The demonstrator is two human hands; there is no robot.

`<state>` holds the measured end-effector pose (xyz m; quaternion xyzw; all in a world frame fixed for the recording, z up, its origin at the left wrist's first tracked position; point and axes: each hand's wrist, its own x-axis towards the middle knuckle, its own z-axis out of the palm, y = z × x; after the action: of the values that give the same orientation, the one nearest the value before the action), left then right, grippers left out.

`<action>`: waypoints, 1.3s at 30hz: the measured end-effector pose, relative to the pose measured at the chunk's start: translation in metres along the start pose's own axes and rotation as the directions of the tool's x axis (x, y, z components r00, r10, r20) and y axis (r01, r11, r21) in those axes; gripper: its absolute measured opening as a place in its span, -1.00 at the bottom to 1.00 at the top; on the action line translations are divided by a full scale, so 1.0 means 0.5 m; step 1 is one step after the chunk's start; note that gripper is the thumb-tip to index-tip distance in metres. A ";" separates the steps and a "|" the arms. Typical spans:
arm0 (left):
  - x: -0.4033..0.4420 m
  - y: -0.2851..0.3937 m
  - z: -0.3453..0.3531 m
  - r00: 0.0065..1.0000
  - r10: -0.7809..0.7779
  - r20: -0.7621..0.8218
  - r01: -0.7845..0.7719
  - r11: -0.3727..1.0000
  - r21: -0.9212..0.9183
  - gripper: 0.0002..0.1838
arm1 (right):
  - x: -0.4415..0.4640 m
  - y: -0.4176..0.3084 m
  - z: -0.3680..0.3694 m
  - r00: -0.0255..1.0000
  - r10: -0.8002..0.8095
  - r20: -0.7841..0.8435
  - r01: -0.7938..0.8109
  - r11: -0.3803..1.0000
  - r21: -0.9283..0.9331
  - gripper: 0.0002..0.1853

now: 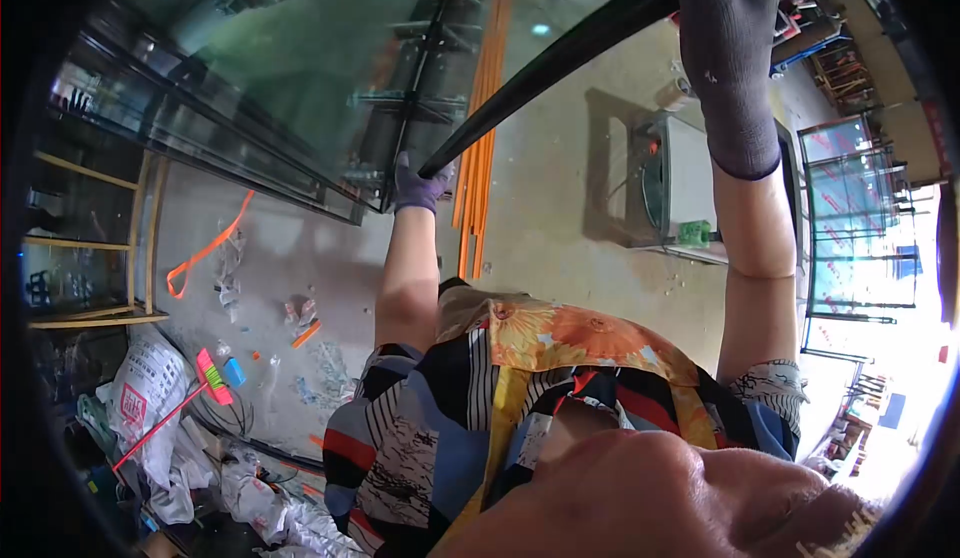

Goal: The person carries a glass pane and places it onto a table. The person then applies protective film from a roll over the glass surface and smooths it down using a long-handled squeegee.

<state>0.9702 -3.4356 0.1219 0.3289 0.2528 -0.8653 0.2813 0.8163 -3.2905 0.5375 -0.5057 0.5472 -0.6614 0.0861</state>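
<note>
A long black bar [565,68] runs diagonally between my gloved hands. My left hand [424,182], in a purple glove, is closed around its lower end, beside the corner of a dark-framed glass panel [300,48]. Higher up at the right, my right hand [733,33], in a grey-purple glove, is at the bar's upper end; its fingers are partly cut off by the top edge, but they look wrapped round the bar.
Orange strips [482,158] lie beyond my left hand. A box-like cart [690,183] holds a green item. Wooden-framed racks [145,228] stand left, glass panels [860,218] right. White sacks [145,408], a pink broom [213,376] and an orange strap [210,253] are lower left.
</note>
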 end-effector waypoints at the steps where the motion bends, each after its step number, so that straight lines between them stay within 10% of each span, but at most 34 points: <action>1: 0.016 -0.015 -0.002 0.999 0.018 -0.044 -0.023 0.993 -0.114 -0.53 | -0.015 0.004 -0.037 0.998 0.011 -0.057 -0.021 0.985 -0.173 -0.86; 5: 0.130 -0.078 -0.075 0.979 0.086 -0.182 -0.101 0.992 -0.072 -0.41 | -0.088 0.082 -0.218 0.847 -0.392 0.360 0.525 0.510 -0.681 -0.48; 6: 0.153 -0.096 -0.091 0.980 0.087 -0.178 -0.101 0.992 -0.069 -0.41 | -0.121 0.075 -0.234 0.982 -0.187 -0.021 0.175 0.945 -0.277 -0.44; 7: 0.173 -0.117 -0.110 0.979 0.119 -0.163 -0.125 0.992 -0.030 -0.45 | -0.149 0.074 -0.256 0.953 0.219 -0.209 -0.140 0.930 0.338 -0.40; 12: 0.255 -0.216 -0.193 0.906 0.394 -0.158 -0.315 0.874 0.371 -0.59 | -0.284 0.168 -0.461 0.902 0.312 -0.297 -0.213 0.923 0.322 -0.32; 14: 0.292 -0.246 -0.256 0.964 0.257 -0.073 -0.223 0.923 0.314 -0.62 | -0.351 0.222 -0.550 0.880 0.338 -0.333 -0.249 0.927 0.282 -0.33; 18: 0.320 -0.350 -0.325 0.942 0.316 -0.109 -0.252 0.886 0.389 -0.63 | -0.476 0.343 -0.703 0.667 0.652 -0.362 -0.360 0.707 0.609 -0.36; 21: 0.421 -0.301 -0.441 0.996 -0.066 0.063 0.041 0.942 0.332 -0.63 | -0.568 0.453 -0.809 0.646 0.713 -0.272 -0.317 0.575 0.755 -0.38; 23: 0.443 -0.334 -0.459 0.913 0.386 -0.131 -0.228 0.750 0.621 -0.65 | -0.626 0.506 -0.844 0.590 0.772 -0.238 -0.304 0.485 0.820 -0.41; 24: 0.444 -0.360 -0.457 0.919 0.363 -0.155 -0.175 0.726 0.664 -0.65 | -0.652 0.510 -0.862 0.550 0.803 -0.230 -0.293 0.443 0.847 -0.42; 28: 0.407 -0.431 -0.422 0.905 0.280 -0.322 -0.162 0.923 0.348 -0.66 | -0.695 0.509 -0.900 0.364 0.899 -0.244 -0.338 0.372 0.865 -0.47; 33: 0.372 -0.531 -0.443 0.929 0.346 -0.134 -0.209 0.786 0.582 -0.58 | -0.746 0.497 -0.994 0.503 0.841 -0.200 -0.269 0.372 0.888 -0.53; 37: 0.401 -0.602 -0.525 0.877 0.331 -0.348 -0.157 0.882 0.444 -0.54 | -0.754 0.454 -1.108 0.585 0.760 -0.285 -0.267 0.511 0.817 -0.61; 39: 0.369 -0.709 -0.486 0.836 0.269 -0.477 -0.071 0.917 0.394 -0.51 | -0.800 0.444 -1.184 0.550 0.749 -0.369 -0.530 0.654 0.539 -0.64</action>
<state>0.7270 -3.0905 -0.0793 0.6185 0.1259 -0.7455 0.2140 0.4566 -2.7325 0.1931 -0.0208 0.5612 -0.7879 0.2528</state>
